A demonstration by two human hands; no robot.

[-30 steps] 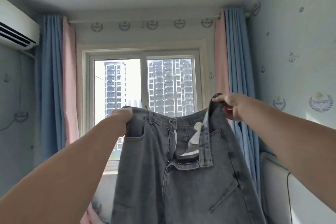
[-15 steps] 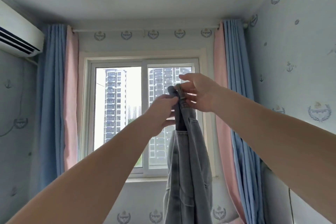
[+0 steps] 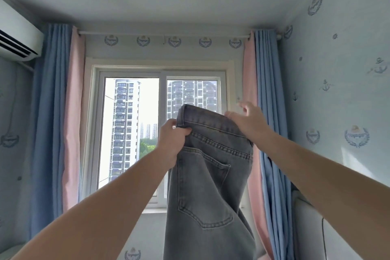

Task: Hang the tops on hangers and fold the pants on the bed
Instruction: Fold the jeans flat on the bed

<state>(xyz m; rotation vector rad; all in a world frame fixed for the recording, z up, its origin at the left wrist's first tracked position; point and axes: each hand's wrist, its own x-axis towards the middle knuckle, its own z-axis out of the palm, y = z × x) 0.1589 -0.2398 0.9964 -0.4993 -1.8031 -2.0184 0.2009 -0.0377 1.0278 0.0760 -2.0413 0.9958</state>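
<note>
text: none legible | wallpaper emblems (image 3: 356, 136): lettering too small to read

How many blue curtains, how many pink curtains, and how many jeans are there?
Blue curtains: 2
Pink curtains: 2
Jeans: 1
Total: 5
</note>
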